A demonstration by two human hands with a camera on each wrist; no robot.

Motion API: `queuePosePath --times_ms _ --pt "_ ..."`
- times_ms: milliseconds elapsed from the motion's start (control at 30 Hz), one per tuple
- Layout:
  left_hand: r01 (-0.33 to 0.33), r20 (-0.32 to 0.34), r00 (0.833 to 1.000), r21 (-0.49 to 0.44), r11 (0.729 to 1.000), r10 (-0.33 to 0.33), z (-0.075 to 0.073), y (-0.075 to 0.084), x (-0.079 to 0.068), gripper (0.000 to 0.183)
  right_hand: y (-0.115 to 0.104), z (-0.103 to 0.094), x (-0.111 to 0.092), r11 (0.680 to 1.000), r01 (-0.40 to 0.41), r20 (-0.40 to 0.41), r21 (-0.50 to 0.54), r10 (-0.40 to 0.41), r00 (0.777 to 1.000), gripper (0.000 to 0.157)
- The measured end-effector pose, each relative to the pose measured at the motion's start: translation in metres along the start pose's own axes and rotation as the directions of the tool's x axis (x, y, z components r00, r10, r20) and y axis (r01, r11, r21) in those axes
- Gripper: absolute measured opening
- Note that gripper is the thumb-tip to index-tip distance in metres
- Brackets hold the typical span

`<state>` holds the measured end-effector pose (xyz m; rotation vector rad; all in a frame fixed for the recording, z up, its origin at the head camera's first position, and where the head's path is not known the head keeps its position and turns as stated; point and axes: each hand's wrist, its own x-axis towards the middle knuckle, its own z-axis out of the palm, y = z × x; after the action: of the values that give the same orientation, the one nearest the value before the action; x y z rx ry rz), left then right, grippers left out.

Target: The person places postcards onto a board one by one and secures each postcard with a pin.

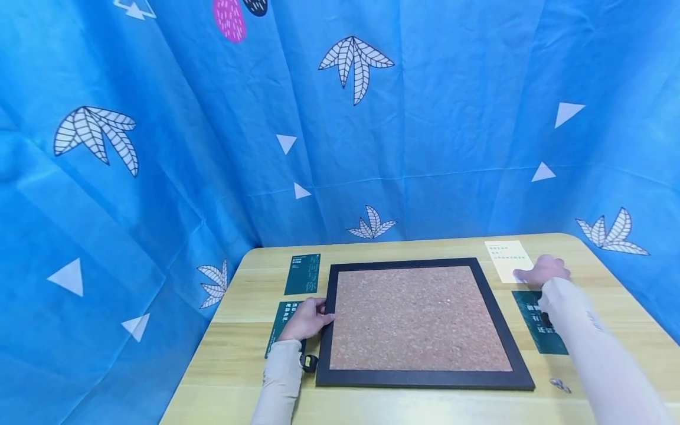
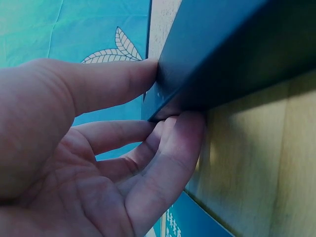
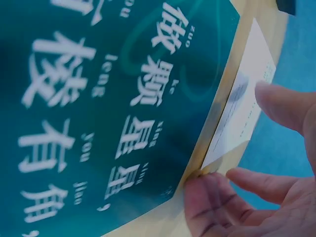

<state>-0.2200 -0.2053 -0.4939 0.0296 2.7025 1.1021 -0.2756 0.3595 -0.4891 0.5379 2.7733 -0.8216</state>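
A cork board [image 1: 414, 319] in a black frame [image 1: 425, 379] lies on the table. My left hand [image 1: 307, 320] grips the frame's left side; the left wrist view has the thumb [image 2: 113, 86] on its upper face and bent fingers [image 2: 170, 148] under the edge. My right hand [image 1: 544, 271] is at the right edge of a cream card [image 1: 504, 255] with printed lines. In the right wrist view its thumb [image 3: 281, 103] overlaps the cream card, while curled fingertips [image 3: 207, 197] sit at the card's near corner, well apart from the thumb.
A dark green card [image 1: 539, 324] with white characters lies below the right hand, partly under the sleeve. Two more green cards lie left of the board, one upper card [image 1: 303, 274] and one lower card [image 1: 278, 324] partly covered by the left hand. Small metal pieces [image 1: 560, 385] lie at front right.
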Motion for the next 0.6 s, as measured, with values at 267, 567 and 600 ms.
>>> queuePosePath --times_ms 267,567,600 --pt "-0.005 0.009 1.000 -0.001 1.000 0.005 0.003 0.000 -0.001 0.051 -0.005 0.003 0.006 0.996 -0.027 0.010 -0.090 0.028 1.000 0.070" --pt "-0.014 0.013 1.000 -0.008 1.000 0.014 0.003 0.000 0.000 0.051 0.001 -0.003 -0.006 0.996 -0.053 0.075 0.072 0.048 0.996 0.074" --pt "-0.018 0.014 1.000 -0.007 1.000 0.018 0.003 0.000 0.000 0.050 0.001 -0.003 -0.008 0.995 -0.053 0.079 0.083 0.046 0.996 0.074"
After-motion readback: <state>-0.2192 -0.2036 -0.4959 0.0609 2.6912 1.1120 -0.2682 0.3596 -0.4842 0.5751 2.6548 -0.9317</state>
